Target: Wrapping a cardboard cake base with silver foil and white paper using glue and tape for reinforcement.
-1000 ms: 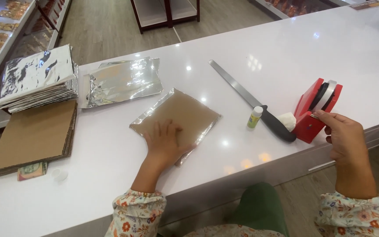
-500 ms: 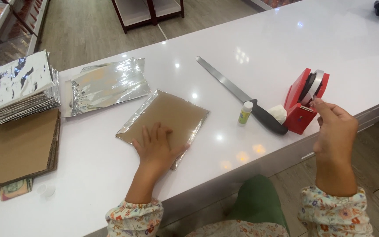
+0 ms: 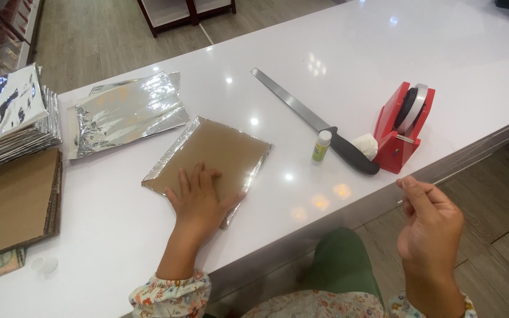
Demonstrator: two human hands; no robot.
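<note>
Head view shows the left hand pressed flat, fingers spread and grasping nothing, on a flat brown cardboard square with crinkled silver foil folded over its edges, which lies near the front of the glossy white countertop. The right hand hangs off the counter's front edge with thumb and fingertips pinched together; whether a strip of tape sits between them I cannot tell. Compared with 0.5 s ago, this hand has drawn back from the red plastic tape dispenser, and the left has stayed put. Beside the dispenser lie a long steel knife with a black handle, a small glue stick standing upright and a white wad. Further left are a loose foil sheet, a stack of foil-wrapped boards and plain cardboard squares.
</note>
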